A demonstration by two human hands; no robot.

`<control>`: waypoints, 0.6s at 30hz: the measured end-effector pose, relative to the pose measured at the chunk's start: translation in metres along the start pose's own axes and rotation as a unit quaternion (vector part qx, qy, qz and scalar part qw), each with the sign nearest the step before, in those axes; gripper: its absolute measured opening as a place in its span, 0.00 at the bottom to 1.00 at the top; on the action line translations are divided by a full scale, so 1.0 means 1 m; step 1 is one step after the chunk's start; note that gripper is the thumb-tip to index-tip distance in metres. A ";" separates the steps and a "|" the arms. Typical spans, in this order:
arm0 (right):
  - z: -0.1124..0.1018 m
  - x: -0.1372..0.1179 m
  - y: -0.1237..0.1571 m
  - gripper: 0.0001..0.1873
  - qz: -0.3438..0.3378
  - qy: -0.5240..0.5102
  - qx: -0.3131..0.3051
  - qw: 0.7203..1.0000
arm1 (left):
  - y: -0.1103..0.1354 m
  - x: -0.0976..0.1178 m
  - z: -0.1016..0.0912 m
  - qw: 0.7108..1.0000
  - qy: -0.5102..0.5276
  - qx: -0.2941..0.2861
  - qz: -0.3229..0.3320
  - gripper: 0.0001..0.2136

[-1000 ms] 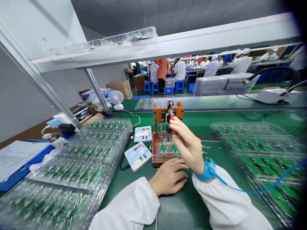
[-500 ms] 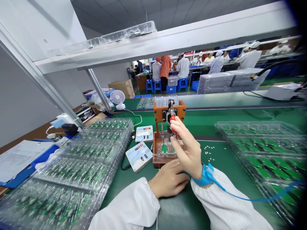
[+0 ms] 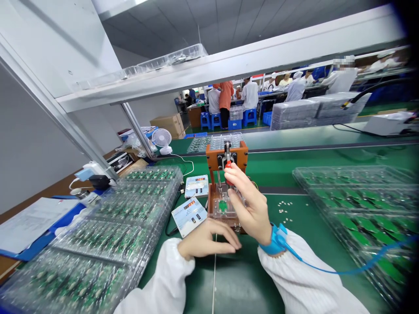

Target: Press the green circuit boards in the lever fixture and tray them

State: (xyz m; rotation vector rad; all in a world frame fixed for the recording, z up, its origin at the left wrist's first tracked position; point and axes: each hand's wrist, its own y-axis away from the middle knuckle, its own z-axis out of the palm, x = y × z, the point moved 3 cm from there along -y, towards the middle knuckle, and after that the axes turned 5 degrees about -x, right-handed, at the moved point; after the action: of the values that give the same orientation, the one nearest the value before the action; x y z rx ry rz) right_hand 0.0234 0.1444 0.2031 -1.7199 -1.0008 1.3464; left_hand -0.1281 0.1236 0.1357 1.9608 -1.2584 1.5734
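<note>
So, surface: green mat (image 3: 281,168), bare in the middle, with a few tiny white bits (image 3: 286,209) scattered right of centre.
Jig: small brown press (image 3: 226,155) standing upright mid-bench, clear base plate, one green board (image 3: 223,205) sitting in it.
Right hand (image 3: 250,209): wrapped around the red lever (image 3: 228,165) on the jig's front, thumb on top. Blue wrist strap (image 3: 276,240) with its cord trailing off right.
Left hand (image 3: 206,240): loose, palm down on the mat, holding nothing, fingertips just in front of the jig's base.
Meters: two small white boxes (image 3: 189,210) with red digits, just left of the jig, wires running off behind.
Left side: stacks of clear trays (image 3: 131,209) full of green boards, then papers (image 3: 29,222) at the bench edge.
Right side: more trays (image 3: 360,196) of the same, well apart from the jig.
Far edge: little white fan (image 3: 162,138), another tray behind the jig.
Overhead: white shelf (image 3: 229,65) on slanted posts, empty clear trays on top.
Room: big factory floor, grey ceiling, people (image 3: 248,93) in white coats at benches across the aisle, blue stools (image 3: 242,117), cardboard boxes (image 3: 166,124).
</note>
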 end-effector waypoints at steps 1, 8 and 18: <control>0.000 0.000 0.000 0.35 -0.002 -0.004 -0.004 1.000 | 0.005 0.002 -0.015 0.999 -0.008 0.017 -0.036 0.11; -0.001 0.002 -0.002 0.35 -0.016 -0.010 -0.015 1.000 | 0.018 -0.027 -0.121 0.881 -0.339 0.092 -0.317 0.30; -0.003 0.003 -0.002 0.34 -0.023 -0.013 -0.024 0.999 | 0.009 -0.062 -0.141 0.731 -0.457 -0.144 -0.487 0.61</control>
State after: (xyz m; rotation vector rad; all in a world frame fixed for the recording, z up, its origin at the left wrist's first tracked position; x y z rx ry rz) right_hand 0.0264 0.1475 0.2045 -1.7088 -1.0886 1.3287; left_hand -0.2216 0.2458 0.1253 2.5276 -0.3806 -0.1461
